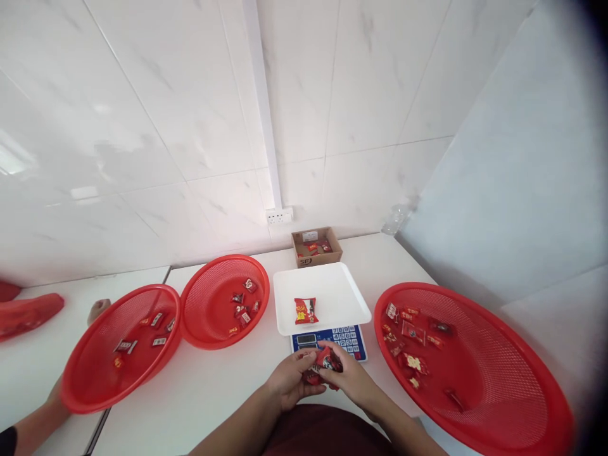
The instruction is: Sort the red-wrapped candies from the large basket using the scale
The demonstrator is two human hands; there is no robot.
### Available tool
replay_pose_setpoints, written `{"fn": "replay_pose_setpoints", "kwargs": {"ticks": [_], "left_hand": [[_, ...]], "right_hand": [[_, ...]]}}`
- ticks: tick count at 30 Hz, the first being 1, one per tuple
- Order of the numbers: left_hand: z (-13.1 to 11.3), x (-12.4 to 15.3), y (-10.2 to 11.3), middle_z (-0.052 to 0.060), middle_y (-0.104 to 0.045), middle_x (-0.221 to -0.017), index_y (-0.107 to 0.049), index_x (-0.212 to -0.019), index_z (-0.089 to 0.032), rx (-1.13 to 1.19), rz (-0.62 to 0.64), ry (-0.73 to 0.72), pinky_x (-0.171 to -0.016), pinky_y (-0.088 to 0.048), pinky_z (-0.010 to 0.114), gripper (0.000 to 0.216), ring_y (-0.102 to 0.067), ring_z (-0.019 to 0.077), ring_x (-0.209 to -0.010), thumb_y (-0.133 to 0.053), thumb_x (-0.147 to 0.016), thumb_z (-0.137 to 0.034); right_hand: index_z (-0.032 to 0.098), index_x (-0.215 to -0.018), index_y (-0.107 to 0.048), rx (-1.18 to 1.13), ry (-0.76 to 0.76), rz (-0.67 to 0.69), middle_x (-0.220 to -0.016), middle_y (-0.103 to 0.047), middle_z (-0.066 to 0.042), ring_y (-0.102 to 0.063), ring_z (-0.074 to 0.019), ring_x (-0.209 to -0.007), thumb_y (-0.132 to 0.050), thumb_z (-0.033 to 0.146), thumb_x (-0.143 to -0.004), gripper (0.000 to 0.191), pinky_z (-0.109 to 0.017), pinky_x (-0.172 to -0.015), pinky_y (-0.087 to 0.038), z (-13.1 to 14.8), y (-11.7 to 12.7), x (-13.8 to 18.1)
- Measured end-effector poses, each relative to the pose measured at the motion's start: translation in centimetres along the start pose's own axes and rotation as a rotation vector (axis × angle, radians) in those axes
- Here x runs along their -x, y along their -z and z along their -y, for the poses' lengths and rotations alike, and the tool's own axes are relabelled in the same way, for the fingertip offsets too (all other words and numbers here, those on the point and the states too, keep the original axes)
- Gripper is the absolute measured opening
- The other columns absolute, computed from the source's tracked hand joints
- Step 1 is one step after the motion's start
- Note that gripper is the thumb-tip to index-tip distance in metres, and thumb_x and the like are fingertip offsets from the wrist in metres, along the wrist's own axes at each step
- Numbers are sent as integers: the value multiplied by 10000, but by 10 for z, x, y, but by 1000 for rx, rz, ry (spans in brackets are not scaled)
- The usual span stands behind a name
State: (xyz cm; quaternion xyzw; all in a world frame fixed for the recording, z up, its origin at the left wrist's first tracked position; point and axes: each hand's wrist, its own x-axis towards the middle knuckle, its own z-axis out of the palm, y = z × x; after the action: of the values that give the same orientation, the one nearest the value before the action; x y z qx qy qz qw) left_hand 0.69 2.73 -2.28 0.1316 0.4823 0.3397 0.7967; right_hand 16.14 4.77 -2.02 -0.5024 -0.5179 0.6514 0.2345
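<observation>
Close to my body, my left hand [289,382] and my right hand [352,379] are together, fingers closed around small red snack packets [329,361]. How many packets lie in them cannot be made out. Just beyond my fingers stands a blue digital scale [351,341] with number keys and a display. On the scale sits a white tray [332,280]. A single red and yellow snack packet [305,310] lies near the tray's front left.
At my right is a large red basket [503,354] holding several packets. Two more red baskets, one nearer [88,386] and one farther [202,304], stand left with packets inside. A cardboard box [319,259] sits behind the tray. Another person's arm [40,415] reaches around the leftmost basket.
</observation>
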Motion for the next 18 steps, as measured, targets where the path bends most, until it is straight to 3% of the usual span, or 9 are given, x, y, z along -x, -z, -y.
{"fn": "replay_pose_setpoints", "kwargs": {"ticks": [7, 15, 18], "left_hand": [[-4, 2, 7, 53, -631, -840, -551, -998, -169, -56, -61, -15, -586, -436, 244, 464, -614, 150, -686, -695, -651, -442], [-4, 2, 10, 48, -622, -829, -531, -982, -172, -43, -51, -26, -614, -455, 259, 433, -613, 155, -713, -709, -645, -377], [-4, 2, 11, 50, -609, -845, -532, -970, -166, -32, -58, -33, -636, -465, 270, 379, -603, 144, -710, -675, -681, -365]], "right_hand": [[184, -822, -564, -116, -70, -67, -654, -550, 30, -507, -98, -562, -596, 296, -664, 197, -232, -533, -396, 2, 2, -3], [180, -810, -564, -200, -95, -22, -652, -553, 41, -499, -87, -563, -628, 251, -634, 200, -223, -543, -385, 4, 1, -2], [179, -806, -566, -154, -72, -79, -616, -560, 40, -496, -98, -538, -610, 261, -644, 187, -229, -522, -372, 2, 8, -6]]}}
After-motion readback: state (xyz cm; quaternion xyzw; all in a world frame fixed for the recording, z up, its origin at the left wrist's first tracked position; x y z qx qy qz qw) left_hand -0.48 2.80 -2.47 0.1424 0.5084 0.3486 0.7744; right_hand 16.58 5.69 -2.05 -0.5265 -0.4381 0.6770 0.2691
